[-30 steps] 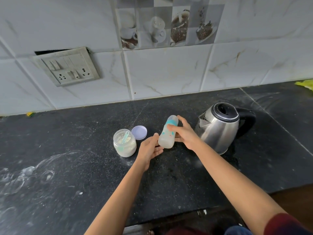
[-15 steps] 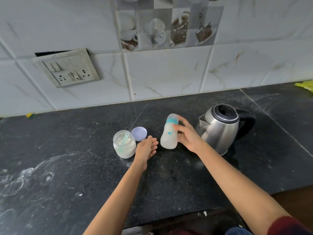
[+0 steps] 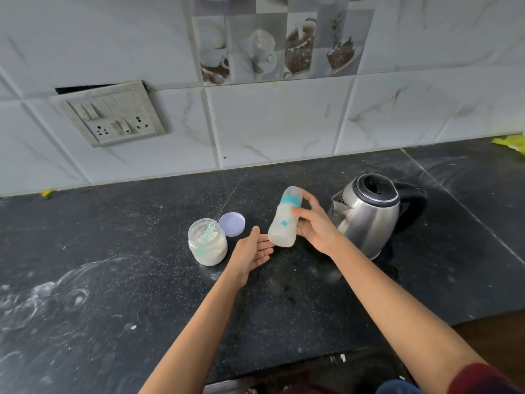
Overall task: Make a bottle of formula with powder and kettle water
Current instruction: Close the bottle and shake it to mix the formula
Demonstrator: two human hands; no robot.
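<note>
I see my right hand (image 3: pixel 315 226) clamped on the milky bottle (image 3: pixel 284 220); my left hand (image 3: pixel 252 251) lies open-fingered at its seven o'clock.

The bottle (image 3: pixel 284 220) is cloudy white with a teal ring and small teal marks. The powder jar (image 3: pixel 207 242) is clear over off-white powder, with a pale mint scoop (image 3: pixel 209 232). The lid (image 3: pixel 231 224) is lilac. The kettle (image 3: pixel 369 211) is brushed silver with a black lid and handle. The counter (image 3: pixel 113 265) is speckled black, smeared white. The wall tiles (image 3: pixel 272 120) are white with brown veins; a scrap (image 3: pixel 511 142) at the far right looks yellow-green.
</note>
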